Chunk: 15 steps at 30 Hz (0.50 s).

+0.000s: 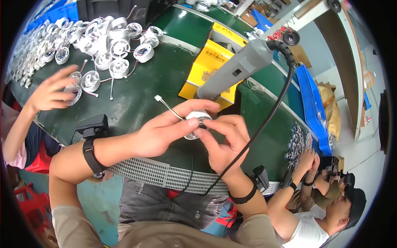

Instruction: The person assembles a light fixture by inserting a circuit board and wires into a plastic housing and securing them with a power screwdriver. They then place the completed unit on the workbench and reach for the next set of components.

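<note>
A white round plastic housing (197, 114) is held over the green bench, in front of my body. My left hand (159, 130) is closed around its left side, fingers behind and thumb on its open face. From the housing a thin wire with a white connector (158, 98) sticks out to the upper left. My right hand (228, 142) pinches a small dark part (202, 123) at the housing's open face with thumb and index finger; the fingers hide most of that part. Just beyond my hands hangs a grey electric screwdriver (235, 68), its tip end out of sight.
Many white housings (120, 48) with wires are heaped at the far left, where another person's hand (53, 89) reaches in. A yellow box (206, 60) stands behind the screwdriver. Its black cable (275, 109) crosses my right forearm. Co-workers sit at right beside piled wired parts (297, 142).
</note>
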{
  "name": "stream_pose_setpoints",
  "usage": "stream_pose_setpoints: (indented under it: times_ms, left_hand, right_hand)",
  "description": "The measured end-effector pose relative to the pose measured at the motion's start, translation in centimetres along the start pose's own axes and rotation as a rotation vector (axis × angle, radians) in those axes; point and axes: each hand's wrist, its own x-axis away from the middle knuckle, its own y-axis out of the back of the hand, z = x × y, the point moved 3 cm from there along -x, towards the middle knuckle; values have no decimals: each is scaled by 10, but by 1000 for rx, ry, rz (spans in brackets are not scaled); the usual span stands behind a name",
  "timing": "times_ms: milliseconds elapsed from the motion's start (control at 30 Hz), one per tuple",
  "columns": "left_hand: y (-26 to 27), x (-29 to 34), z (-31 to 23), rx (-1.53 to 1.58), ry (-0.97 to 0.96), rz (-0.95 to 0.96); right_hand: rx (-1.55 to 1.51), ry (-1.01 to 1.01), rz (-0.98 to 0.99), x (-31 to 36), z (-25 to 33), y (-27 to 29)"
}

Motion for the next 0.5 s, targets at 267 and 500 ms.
stream_pose_setpoints:
  times_ms: [267,500]
  left_hand:
    - [-7,-2,-11,-243,40,39]
    - [15,-3,-4,-517,266,-200]
  right_hand:
    - [-557,-411,-109,3,-21,-11]
    - [-139,-341,-15,-8,-30,-1]
